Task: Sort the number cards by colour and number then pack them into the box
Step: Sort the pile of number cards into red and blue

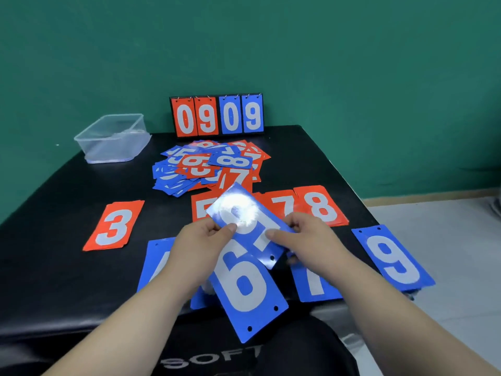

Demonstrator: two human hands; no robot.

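While the blue card (244, 226) is in hand: it hangs slanted above the sorted rows, with glare over half its face. The digit looks like a 5, though I cannot be sure.
Left hand (206, 234): grip pinching the card's left edge, thumb on top, fingers beneath out of sight.
Right hand (303, 234): grip pinching the card's right edge, thumb on its face, fingers curled at the edge.
Red row: red 3 (113, 226) lies apart at the left. Red 5 (200, 207) is half hidden behind the held card. Red 7 (282, 207) and red 8 (321, 206) sit side by side at the right.
Blue row: blue 6 (244, 286) lies askew, its near end past the edge of the black surface (54, 267). Blue 7 (314, 283) is just right of it and blue 9 (393, 264) farther right. One more blue pile (157, 261) lies under the left forearm, digit hidden.
Heap (208, 164): mixed red and blue cards, unsorted, behind the rows.
Box (113, 137): clear plastic, at the far left corner, nothing visible inside.
Scoreboard (217, 115): upright at the far edge, showing 0 9 0 9.
Progress: somewhere short of halfway, by my judgement. Several piles are started, a good share of the cards waits in the heap, some digits have no pile, and packing has not begun.
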